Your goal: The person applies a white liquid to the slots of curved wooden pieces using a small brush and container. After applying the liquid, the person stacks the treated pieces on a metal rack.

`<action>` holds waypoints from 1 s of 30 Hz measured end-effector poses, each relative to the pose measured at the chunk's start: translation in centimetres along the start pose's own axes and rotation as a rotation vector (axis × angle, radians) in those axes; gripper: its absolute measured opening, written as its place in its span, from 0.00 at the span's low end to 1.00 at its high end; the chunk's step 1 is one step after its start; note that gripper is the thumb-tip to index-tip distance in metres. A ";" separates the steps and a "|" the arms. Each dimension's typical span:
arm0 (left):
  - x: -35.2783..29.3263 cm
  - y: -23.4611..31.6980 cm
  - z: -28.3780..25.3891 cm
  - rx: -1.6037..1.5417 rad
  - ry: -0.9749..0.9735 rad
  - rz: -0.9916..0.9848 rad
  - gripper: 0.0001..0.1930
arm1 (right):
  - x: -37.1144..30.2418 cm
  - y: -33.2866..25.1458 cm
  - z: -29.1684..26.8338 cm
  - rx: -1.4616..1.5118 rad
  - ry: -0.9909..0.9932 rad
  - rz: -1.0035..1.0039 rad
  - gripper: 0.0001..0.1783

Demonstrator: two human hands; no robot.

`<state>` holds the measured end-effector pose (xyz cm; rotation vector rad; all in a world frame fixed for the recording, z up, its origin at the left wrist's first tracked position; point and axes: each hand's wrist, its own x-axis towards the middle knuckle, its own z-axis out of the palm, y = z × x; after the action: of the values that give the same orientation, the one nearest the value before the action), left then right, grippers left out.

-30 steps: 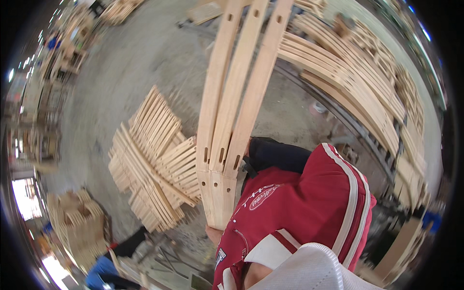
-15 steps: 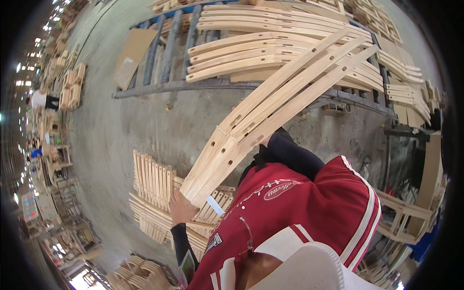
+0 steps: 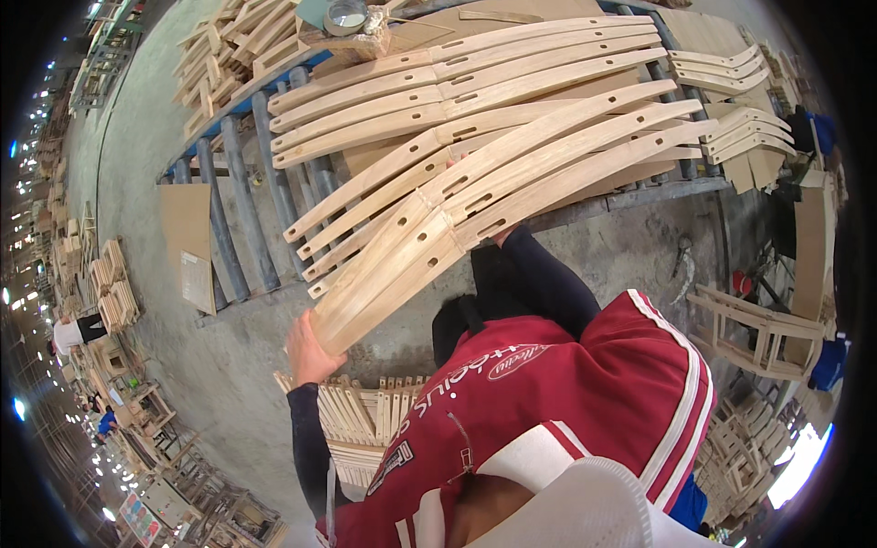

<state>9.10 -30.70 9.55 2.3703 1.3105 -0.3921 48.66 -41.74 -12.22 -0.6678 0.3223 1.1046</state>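
Three long, curved wooden bars point(image 3: 557, 172) with slots and holes are held side by side, slanting from near left to far right. My left hand point(image 3: 315, 352) is closed round their near left ends, which lie tight together. Under their middle is my right hand point(image 3: 501, 236), mostly hidden by the wood, gripping from the near edge; a bit of finger seems to show at the far edge. The far ends fan apart over similar bars point(image 3: 365, 187) lying on a roller conveyor point(image 3: 239, 205). Whether the held bars touch those beneath, I cannot tell.
Another row of bars point(image 3: 539, 55) lies farther back on the conveyor, with cardboard point(image 3: 187, 228) at its left. Shorter curved pieces point(image 3: 749, 137) sit at the right. A stack of wooden parts point(image 3: 365, 411) is on the floor near my left arm. A wooden frame point(image 3: 758, 329) stands right.
The held bars have swung from a steep slant to a flatter one and now overlap the bars on the conveyor. My left hand has moved forward and left, still gripping. The view has shifted too.
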 end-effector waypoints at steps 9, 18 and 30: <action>12.2 -2.2 -4.7 0.118 -0.027 0.175 0.55 | -4.2 -6.3 7.9 0.244 0.260 0.015 0.29; 17.5 -3.6 2.0 0.107 0.197 0.216 0.54 | -1.2 -11.9 1.9 -0.179 0.347 -0.079 0.30; 19.8 -3.1 2.5 0.110 0.201 0.228 0.55 | 1.5 -15.2 3.9 -0.191 0.382 -0.113 0.30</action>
<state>16.65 -15.78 -1.78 2.6748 1.1071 -0.1647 62.62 -42.46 -4.98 -1.0585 0.5025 0.9033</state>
